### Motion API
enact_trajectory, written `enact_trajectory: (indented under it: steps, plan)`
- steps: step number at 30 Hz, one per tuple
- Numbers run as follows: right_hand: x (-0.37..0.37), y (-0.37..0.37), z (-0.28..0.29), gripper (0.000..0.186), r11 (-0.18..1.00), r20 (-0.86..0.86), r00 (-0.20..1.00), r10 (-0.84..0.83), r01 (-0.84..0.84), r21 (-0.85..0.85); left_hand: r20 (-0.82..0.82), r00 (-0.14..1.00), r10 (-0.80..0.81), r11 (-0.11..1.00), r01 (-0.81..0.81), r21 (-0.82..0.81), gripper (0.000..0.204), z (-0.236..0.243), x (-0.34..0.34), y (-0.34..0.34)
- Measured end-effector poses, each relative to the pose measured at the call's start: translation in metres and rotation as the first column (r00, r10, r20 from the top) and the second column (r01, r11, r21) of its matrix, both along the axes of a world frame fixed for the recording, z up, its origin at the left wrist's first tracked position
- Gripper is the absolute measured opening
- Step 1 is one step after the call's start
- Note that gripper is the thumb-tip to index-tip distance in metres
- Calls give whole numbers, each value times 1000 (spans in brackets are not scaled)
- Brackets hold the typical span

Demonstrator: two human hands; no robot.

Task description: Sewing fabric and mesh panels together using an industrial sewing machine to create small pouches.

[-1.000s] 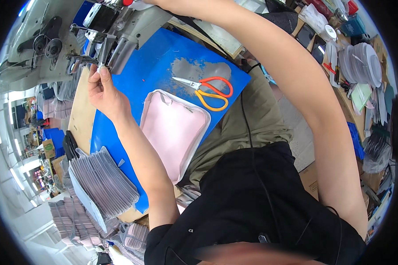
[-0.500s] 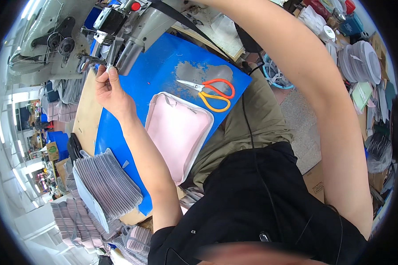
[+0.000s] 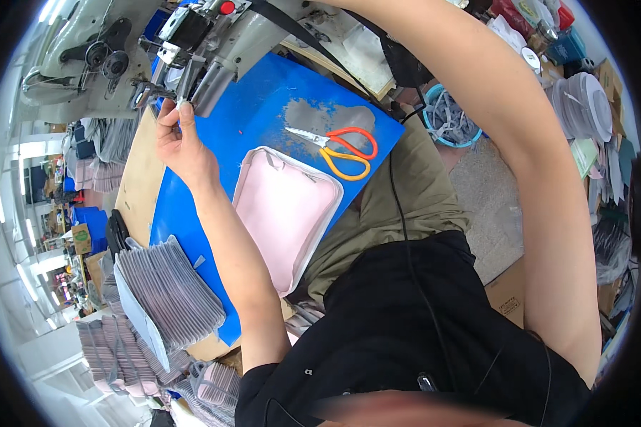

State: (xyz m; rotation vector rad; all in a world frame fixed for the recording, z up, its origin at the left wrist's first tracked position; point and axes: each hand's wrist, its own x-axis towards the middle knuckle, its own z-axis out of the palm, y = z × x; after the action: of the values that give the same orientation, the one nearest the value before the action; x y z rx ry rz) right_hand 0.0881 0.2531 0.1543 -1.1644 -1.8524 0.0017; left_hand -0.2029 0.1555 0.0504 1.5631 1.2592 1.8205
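Note:
My left hand [image 3: 176, 124] is raised at the sewing machine [image 3: 192, 50], thumb and fingers pinched at a small pale piece by the metal needle parts, too small to make out. My right forearm [image 3: 449, 57] reaches up past the top edge, its hand out of sight. Below the machine, on a blue mat [image 3: 249, 92], lie a pink zippered case piece [image 3: 281, 224] and scissors [image 3: 345, 153] with red and orange handles, over a worn grey patch.
A stack of grey edged panels [image 3: 167, 292] is at lower left, with tied pink bundles [image 3: 114, 356] beside it. A blue basin [image 3: 449, 117] of scraps sits beyond my legs. A white spool stack [image 3: 577, 107] and clutter fill the right. A black cable [image 3: 399, 206] hangs down.
My right arm has shifted rightward, and more of the scrap basin shows. The machine and my left hand sit slightly more to the right in view; the left hand is still pinched there.

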Motion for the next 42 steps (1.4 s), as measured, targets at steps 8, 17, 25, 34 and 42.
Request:
enact_trajectory:
  steps: [8, 17, 25, 34, 42]
  plan:
    - [19, -46, -35, 18, 965, -11, 999, 38, -33, 260, 94, 995, 21, 1000, -19, -18, 22, -4, 2, 0]
    - [5, -182, -177, 59, 758, 259, 838, 480, -247, -604, 169, 982, -87, 990, 67, 121, 23, -6, 5, -5]
    - [11, -158, -151, 89, 60, -545, 837, 45, -547, -835, 243, 968, -63, 996, 46, 73, 11, 2, 11, -8]
    - [-39, -172, -36, 82, -47, -935, 351, -51, -936, -349, 269, 960, -80, 997, 79, 14, 8, 6, 8, -7]
    - [-73, -170, -42, 65, 84, -957, 203, -207, -971, -224, 471, 855, -219, 967, 255, -14, 11, -5, 0, 6]
